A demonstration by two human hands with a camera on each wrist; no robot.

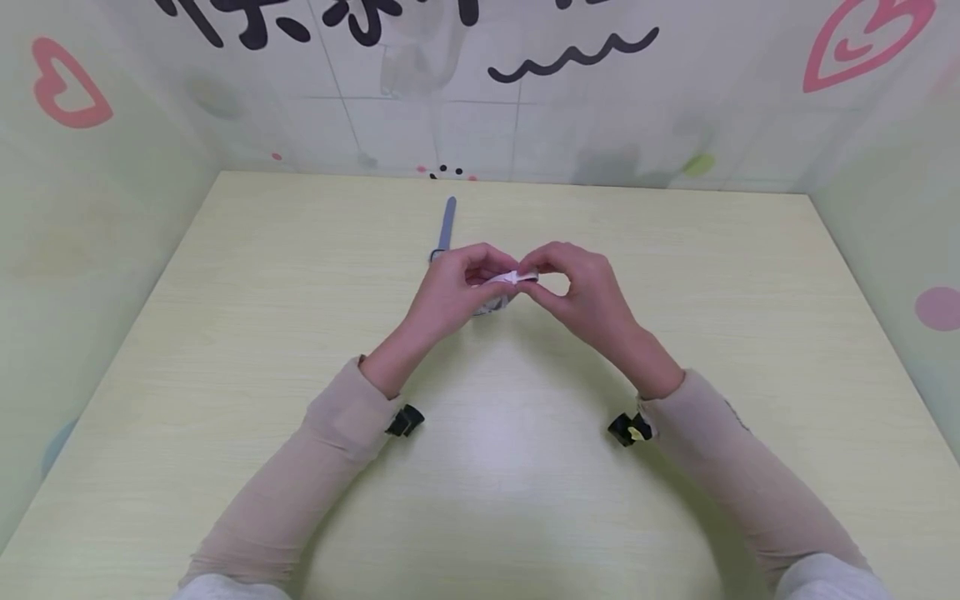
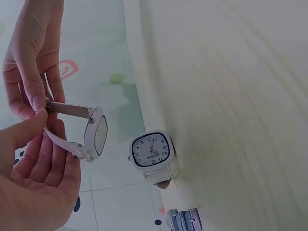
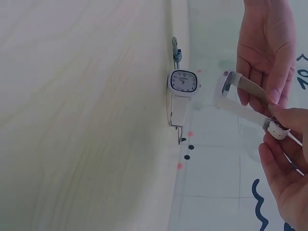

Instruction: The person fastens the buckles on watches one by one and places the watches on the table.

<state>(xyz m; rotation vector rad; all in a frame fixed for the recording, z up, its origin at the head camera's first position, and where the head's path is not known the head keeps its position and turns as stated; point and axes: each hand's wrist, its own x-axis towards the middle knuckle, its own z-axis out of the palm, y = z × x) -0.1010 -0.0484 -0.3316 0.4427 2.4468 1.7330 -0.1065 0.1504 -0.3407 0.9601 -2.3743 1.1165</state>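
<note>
A white wristwatch [image 2: 96,134] hangs below both hands, its strap looped so the two ends meet at the fingertips. In the head view my left hand [image 1: 446,292] pinches the strap from the left between thumb and fingers. From the right, my right hand [image 1: 588,292] pinches the strap end, its thumb and index finger meeting the left fingertips. The strap's brown inner side shows, and white keeper loops [image 3: 277,130] sit by the right fingertips. The held watch's dial faces away from the hands, seen nearly edge-on in the left wrist view.
A second white watch [image 3: 183,81] with a squarish dial lies on the table [image 1: 480,500] beyond the hands. Close to it is a blue-grey watch strap [image 1: 447,223] with a metal buckle [image 2: 194,219]. Printed walls stand behind and at both sides.
</note>
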